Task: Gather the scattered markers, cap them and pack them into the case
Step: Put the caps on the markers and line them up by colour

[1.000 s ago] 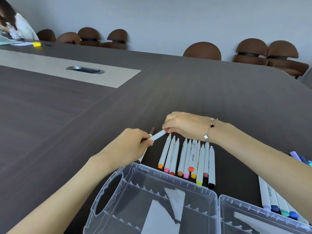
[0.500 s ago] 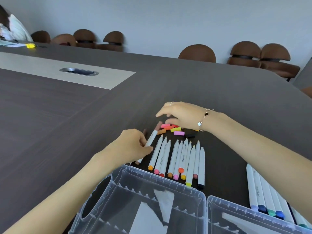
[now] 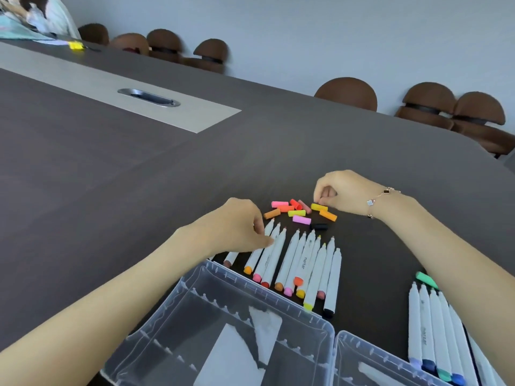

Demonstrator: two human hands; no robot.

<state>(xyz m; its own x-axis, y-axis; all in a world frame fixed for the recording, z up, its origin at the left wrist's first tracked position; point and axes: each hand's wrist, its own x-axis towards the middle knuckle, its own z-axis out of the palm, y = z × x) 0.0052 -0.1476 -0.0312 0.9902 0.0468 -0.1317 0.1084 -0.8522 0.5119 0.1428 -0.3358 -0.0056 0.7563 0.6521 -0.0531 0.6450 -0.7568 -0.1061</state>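
Lying in a row on the bench point(image 3: 111, 204), white markers point(image 3: 303, 263) with bare tips, just beyond the clear case point(image 3: 320, 324); scattered past them, loose caps point(image 3: 299, 212). Left hand point(image 3: 237, 227) pinching one marker near its tip; right hand point(image 3: 338, 192) curling, fingertips pinching a yellow cap point(image 3: 318, 207). Probably light, stiff, smooth plastic, rolling easily; best taking each by the middle of the barrel.

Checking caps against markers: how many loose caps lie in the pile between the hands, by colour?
Pink caps: 3
Orange caps: 3
Yellow caps: 2
Red caps: 1
Black caps: 1
Total: 10
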